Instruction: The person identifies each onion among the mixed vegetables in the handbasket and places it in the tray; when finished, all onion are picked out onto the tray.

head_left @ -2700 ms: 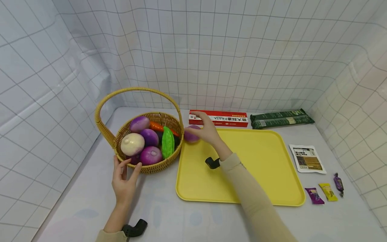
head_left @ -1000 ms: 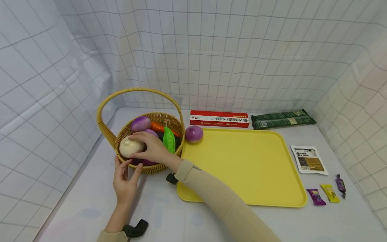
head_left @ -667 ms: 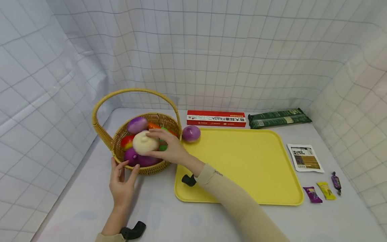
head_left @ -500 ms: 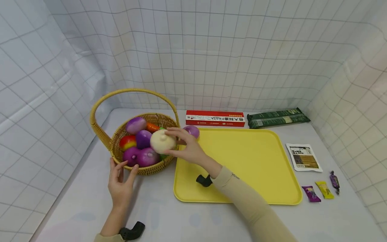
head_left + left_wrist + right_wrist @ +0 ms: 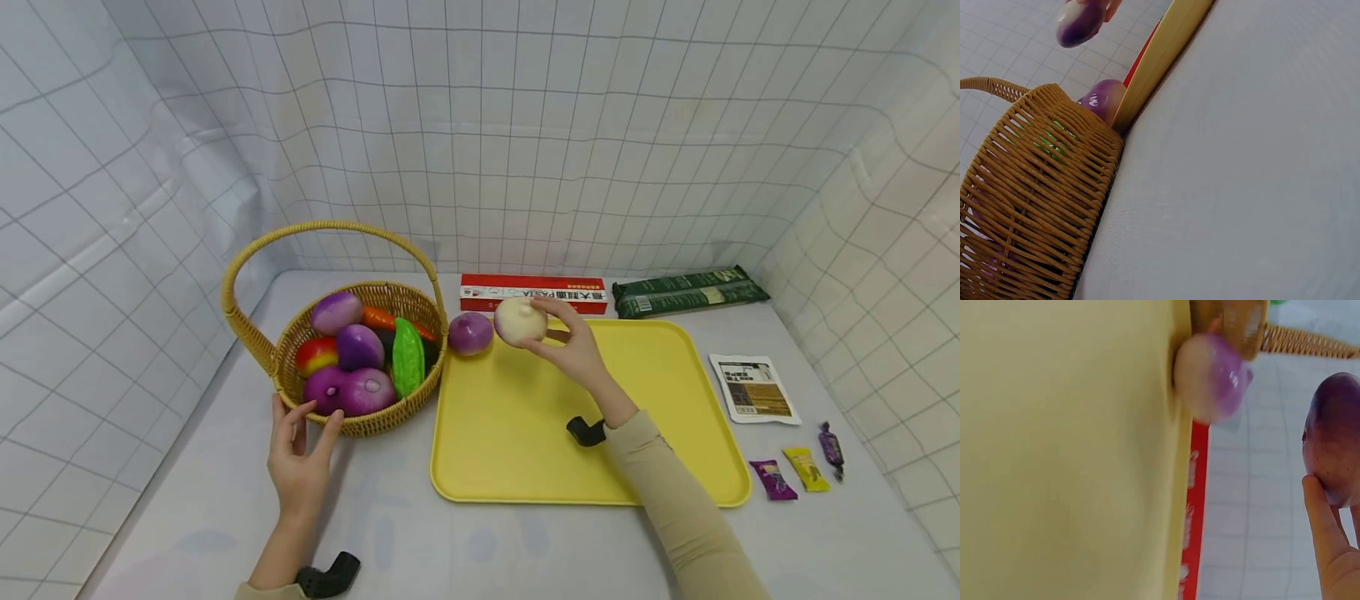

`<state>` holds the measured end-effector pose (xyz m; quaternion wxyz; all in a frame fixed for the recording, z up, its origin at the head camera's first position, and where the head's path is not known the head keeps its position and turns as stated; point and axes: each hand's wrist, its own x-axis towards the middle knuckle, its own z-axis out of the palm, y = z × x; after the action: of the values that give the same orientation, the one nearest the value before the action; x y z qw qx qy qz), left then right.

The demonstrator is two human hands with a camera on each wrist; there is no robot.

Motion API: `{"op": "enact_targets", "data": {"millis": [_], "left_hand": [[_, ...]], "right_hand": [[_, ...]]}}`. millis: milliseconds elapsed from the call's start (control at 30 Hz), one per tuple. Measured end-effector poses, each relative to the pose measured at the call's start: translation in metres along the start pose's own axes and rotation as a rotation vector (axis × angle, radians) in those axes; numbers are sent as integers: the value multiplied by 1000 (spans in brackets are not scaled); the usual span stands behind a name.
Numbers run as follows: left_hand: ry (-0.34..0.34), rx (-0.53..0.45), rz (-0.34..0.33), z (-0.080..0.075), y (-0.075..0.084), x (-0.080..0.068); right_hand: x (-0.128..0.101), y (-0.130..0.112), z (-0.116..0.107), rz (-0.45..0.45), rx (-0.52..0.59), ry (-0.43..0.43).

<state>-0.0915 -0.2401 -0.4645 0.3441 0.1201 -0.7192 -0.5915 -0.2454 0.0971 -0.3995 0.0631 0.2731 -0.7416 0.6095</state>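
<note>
Fingers (image 5: 553,310) of the right hand (image 5: 573,350) curl round a pale, cream-topped onion (image 5: 519,321), pinching it between thumb and fingertips and holding it up over the far left corner of the yellow tray (image 5: 652,400); from the right wrist view the underside of this onion looks purple, though that picture is blurred and I may be misreading the tint. Just to its left a purple onion (image 5: 470,333) sits at the tray's far left edge, between the tray and the wicker basket (image 5: 375,421), and seems to touch both. The left hand (image 5: 300,458) rests on the surface (image 5: 420,542) in front of the basket, its fingers spread and nearly straight, the tips against the woven wall, gripping nothing. Inside the basket lie more purple onions, a red and yellow fruit (image 5: 316,355), a carrot (image 5: 382,317) and a green pod (image 5: 408,367); the arched handle (image 5: 322,229) stands upright over them. Behind the tray a red pasta box (image 5: 534,293) lies flat, with a dark green packet (image 5: 690,292) beside it to the right. Right of the tray lie a white sachet (image 5: 753,389) and, nearer, three small wrapped sweets (image 5: 806,468) in a row, all apart from the tray
</note>
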Motion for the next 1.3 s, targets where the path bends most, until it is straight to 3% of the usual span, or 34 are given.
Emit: {"op": "enact_targets", "data": {"millis": [267, 467, 733, 1033, 1300], "left_hand": [[-4, -17, -13, 1, 4, -1], [2, -5, 0, 0, -6, 0], [0, 29, 1, -1, -6, 0], [-3, 26, -3, -1, -5, 0], [-5, 13, -7, -1, -5, 1]], "right_hand": [[0, 39, -25, 132, -2, 56], [0, 72, -38, 204, -23, 103], [-2, 80, -44, 272, -56, 121], [-5, 55, -43, 314, -17, 111], [-2, 82, -49, 355, -69, 146]]}}
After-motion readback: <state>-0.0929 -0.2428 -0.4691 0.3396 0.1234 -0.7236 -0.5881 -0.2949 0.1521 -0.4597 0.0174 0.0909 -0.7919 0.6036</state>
